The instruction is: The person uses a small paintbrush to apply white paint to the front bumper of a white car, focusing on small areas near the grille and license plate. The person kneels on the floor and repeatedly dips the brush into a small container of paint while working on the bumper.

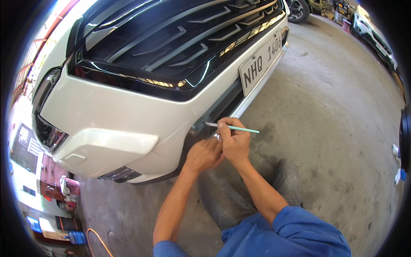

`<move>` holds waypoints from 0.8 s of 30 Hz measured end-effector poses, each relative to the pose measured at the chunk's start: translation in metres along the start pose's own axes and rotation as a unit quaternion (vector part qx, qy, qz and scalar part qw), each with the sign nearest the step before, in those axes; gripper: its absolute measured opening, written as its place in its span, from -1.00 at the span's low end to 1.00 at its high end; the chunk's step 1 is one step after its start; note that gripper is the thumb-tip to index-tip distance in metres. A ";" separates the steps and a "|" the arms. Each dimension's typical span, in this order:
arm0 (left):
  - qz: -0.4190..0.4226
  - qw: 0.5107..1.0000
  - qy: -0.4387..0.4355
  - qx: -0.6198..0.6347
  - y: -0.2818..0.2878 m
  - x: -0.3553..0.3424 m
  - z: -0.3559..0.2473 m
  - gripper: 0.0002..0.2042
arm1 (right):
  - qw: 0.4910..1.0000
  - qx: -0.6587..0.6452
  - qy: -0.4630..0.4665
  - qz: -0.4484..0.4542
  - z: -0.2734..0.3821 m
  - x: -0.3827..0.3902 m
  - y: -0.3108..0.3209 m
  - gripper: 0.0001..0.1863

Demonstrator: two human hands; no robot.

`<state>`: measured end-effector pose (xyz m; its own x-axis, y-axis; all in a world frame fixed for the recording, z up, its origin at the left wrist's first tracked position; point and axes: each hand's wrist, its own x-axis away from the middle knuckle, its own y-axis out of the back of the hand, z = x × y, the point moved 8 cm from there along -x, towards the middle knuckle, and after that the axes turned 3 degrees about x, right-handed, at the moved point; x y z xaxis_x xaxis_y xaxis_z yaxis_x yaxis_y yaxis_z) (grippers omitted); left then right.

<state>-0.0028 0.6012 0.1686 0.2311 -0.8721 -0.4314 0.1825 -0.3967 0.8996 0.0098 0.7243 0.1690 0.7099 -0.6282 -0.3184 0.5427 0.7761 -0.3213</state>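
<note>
Packages and boxes point(51, 188), red, white and blue, lie stacked on the floor at the far left edge, with an orange cable point(97, 240) curling beside them; their labels are too distorted to describe. White front bumper point(111, 115) fills the upper left, with a black grille point(171, 43) above it and a white rectangular licence plate point(260, 62) mounted toward its right end.

Left hand point(204, 154) extends from a bare forearm rising from the lower edge. Its fingers are curled and rest against the dark lower trim point(201, 124) of the bumper; whether the grip holds anything cannot be told.

Right hand point(233, 139) lies just beside the left hand, touching it, wrist bent, blue sleeve rolled at the elbow. Its grip is narrow, pinched on a thin brush point(233, 127) with a pale green handle. The brush lies nearly level, its tip pointing left at the trim, handle end over the grey concrete floor point(325, 128).
</note>
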 end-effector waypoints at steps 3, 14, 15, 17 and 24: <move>-0.005 1.000 0.006 0.008 0.001 0.000 0.002 -0.68 | 0.999 -0.001 0.006 -0.034 0.001 -0.003 0.007 -0.85; -0.055 0.992 -0.062 0.098 0.111 -0.034 -0.038 -0.56 | 0.973 0.202 -0.067 -0.084 -0.045 0.063 0.181 -0.83; -0.093 0.990 -0.071 0.072 0.135 -0.036 -0.034 -0.55 | 0.965 0.221 -0.117 -0.077 -0.065 0.075 0.199 -0.84; -0.185 0.977 -0.068 0.085 0.177 -0.051 -0.001 -0.54 | 0.941 0.297 -0.161 -0.034 -0.106 0.094 0.215 -0.84; -0.241 0.970 -0.020 0.027 0.245 -0.092 0.063 -0.70 | 0.819 0.411 -0.388 -0.103 -0.258 0.192 0.224 -0.67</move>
<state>-0.0395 0.5663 0.4325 0.0940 -0.5909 -0.8013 0.2092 -0.7751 0.5961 0.1518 0.7638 -0.1941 0.4637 -0.7739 0.4314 0.5800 0.6332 0.5126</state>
